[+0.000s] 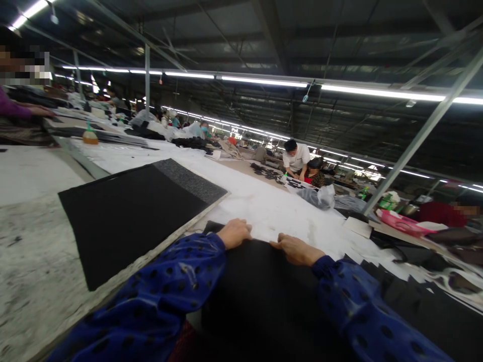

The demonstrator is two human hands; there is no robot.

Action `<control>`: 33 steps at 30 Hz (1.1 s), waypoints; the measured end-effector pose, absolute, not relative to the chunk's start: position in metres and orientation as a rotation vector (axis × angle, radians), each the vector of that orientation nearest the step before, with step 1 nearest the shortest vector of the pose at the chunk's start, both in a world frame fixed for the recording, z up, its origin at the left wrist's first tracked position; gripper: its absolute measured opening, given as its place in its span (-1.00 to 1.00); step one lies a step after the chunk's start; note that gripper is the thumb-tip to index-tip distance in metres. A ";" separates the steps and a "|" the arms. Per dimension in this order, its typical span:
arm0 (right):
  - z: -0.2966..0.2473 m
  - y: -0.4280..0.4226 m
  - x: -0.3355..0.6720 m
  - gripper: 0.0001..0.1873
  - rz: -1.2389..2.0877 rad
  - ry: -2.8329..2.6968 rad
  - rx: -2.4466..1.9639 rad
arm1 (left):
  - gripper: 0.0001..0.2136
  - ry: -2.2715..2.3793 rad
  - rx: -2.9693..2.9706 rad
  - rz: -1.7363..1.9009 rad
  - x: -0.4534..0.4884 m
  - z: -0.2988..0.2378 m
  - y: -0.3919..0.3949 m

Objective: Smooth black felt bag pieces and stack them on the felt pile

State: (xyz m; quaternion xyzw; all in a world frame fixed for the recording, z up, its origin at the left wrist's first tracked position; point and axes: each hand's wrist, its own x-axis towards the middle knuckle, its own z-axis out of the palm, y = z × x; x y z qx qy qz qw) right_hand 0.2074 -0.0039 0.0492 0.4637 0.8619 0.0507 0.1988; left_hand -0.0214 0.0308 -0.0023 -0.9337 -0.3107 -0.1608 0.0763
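My left hand (234, 234) and my right hand (296, 249) grip the far edge of a black sheet of material (260, 286), with fingers curled over it. The sheet hangs down toward me between my forearms; whether it is fabric or leather I cannot tell. Blue dotted sleeves cover both arms. Left of my left hand, a larger black panel (128, 216) with a speckled grey strip (192, 178) along its far right end lies flat across the tables.
A white work table (260, 206) stretches away ahead. At right lie stacked black pieces (426, 306) and a pink tray-like item (407, 222). A bottle of orange liquid (90, 134) stands at far left. Co-workers are at left, at right and by a farther table; a slanting post (426, 130) rises at right.
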 end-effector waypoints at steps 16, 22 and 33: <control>0.054 0.005 0.154 -0.37 0.178 2.397 1.193 | -0.71 -1.066 -2.711 -0.639 -0.093 -0.014 0.028; 0.057 0.004 0.132 -0.26 0.197 2.320 1.192 | -0.74 -1.162 -2.748 -0.835 -0.105 -0.018 0.025; 0.058 0.006 0.093 -0.36 0.082 2.620 1.036 | -0.79 -1.293 -2.710 -0.840 -0.107 -0.023 0.030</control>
